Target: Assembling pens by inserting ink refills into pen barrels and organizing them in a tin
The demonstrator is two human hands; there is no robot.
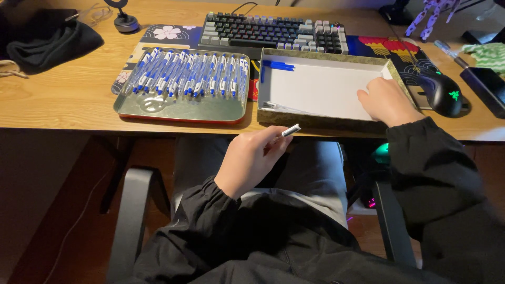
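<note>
A white pen [290, 130], pinched in the left hand [250, 160] at frame centre below the worktop [63, 100], could slip to the floor from so light a grip, while the right hand [386, 100] rests loosely curled, holding nothing, in the white box [315, 87] beside the pen tray [184, 108].

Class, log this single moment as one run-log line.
left hand: holds pen part | right hand: rests in white box | metal tray: row of blue-white pens
</note>
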